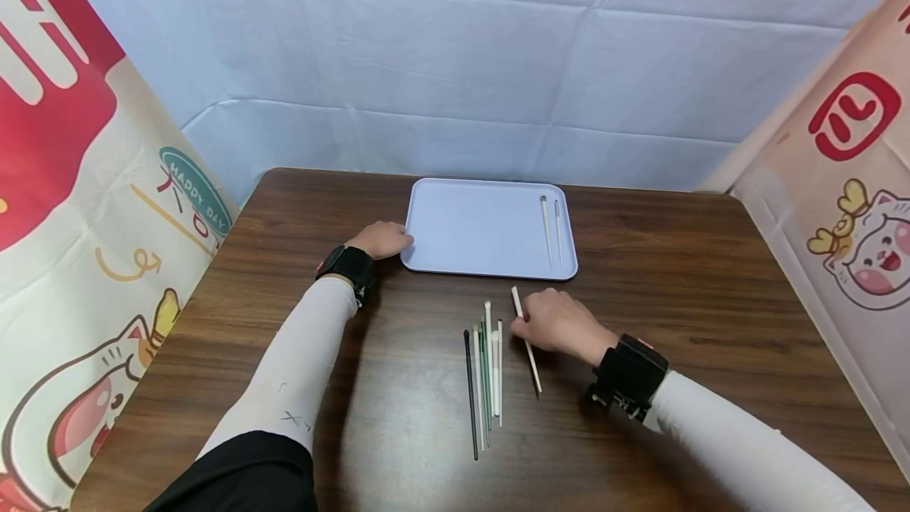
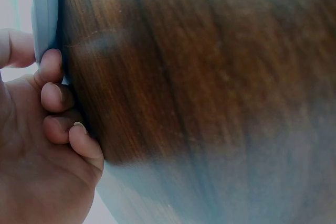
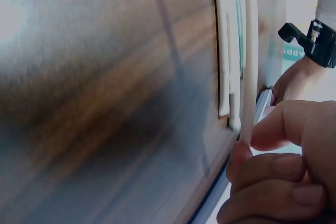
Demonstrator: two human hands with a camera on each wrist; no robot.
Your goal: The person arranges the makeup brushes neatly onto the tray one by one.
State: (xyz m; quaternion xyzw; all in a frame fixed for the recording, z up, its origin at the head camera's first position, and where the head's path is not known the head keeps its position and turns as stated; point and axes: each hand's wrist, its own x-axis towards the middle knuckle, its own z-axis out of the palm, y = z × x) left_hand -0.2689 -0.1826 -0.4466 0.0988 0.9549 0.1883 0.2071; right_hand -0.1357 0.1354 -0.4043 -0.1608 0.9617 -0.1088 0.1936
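My left hand pinches the left rim of a white rectangular tray, thumb and forefinger on either side of the edge in the left wrist view. Between thumb and forefinger, my right hand holds a slim cream-coloured brush-like stick, its dark-tipped end pointing toward the near side. Just left of that hand lies a bunch of several slim sticks, white, green and black, looking like makeup brushes. Two thin brushes, one dark-tipped and one finer, lie side by side in the tray's right part.
The brown wooden table carries everything, with the tray near its far edge. A pale blue cloth hangs behind. Printed cartoon cloths hang at the left and the right.
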